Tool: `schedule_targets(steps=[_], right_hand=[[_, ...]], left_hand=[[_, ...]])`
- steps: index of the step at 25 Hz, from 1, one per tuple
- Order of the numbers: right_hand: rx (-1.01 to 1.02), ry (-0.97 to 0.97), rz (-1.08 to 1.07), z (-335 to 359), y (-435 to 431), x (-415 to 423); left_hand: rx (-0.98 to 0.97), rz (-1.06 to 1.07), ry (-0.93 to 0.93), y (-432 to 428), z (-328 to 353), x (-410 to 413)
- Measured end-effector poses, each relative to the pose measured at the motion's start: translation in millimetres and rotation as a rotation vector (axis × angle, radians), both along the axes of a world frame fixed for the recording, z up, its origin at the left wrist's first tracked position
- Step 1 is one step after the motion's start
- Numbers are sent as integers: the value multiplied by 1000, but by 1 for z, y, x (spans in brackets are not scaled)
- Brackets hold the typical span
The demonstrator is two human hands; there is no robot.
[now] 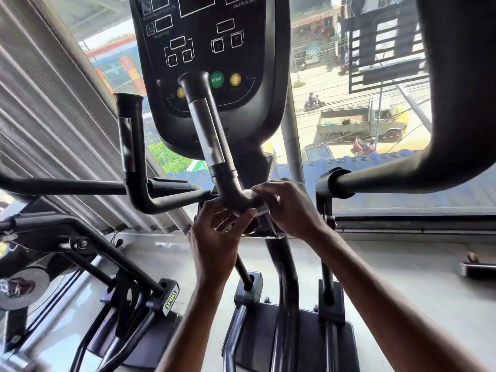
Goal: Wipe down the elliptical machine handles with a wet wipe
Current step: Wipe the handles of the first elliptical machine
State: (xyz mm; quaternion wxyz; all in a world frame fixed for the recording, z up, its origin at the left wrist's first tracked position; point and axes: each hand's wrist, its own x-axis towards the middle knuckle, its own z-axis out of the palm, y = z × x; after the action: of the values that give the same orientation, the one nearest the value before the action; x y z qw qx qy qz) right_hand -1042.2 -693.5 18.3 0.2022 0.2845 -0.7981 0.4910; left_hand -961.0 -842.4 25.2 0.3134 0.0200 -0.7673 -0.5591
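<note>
Both hands meet at the low bend of the near handle (209,135), just below the middle of the view, where the tube turns from its upright run toward 3 o'clock. The wet wipe (255,201) is a white band wrapped over that bend, lying between the two hands.

The right hand (287,208) comes in from 5 o'clock and covers the wipe from the 3 o'clock side. Its fingers (265,187) are curled over the top of the wipe and clasp it against the tube, so only the wipe's edge toward 9 o'clock and a strip at its lower end show.

The left hand (214,237) reaches up from 6 o'clock. Its fingers are curled around the underside of the bend, and its thumb (245,214) touches the wipe's lower edge.

The handle's metal sensor sleeve runs up toward 11 o'clock, ending in front of the console (214,36) beside the green start button (216,79). A second handle (131,146) of the same shape stands at 9 o'clock. A thick black moving arm (402,178) sweeps across at 2 o'clock, in front of the window (349,76).
</note>
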Motion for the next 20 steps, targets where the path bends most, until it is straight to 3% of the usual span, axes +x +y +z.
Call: schedule_targets(steps=[7, 14, 20], right_hand=[[-73, 122, -113, -41, 0, -14], [85, -22, -335, -98, 13, -71], [-89, -79, -327, -90, 8, -57]], left_hand=[[61, -61, -41, 10, -8, -3], [-4, 25, -89, 18, -16, -17], [-36, 19, -79, 16, -15, -19]])
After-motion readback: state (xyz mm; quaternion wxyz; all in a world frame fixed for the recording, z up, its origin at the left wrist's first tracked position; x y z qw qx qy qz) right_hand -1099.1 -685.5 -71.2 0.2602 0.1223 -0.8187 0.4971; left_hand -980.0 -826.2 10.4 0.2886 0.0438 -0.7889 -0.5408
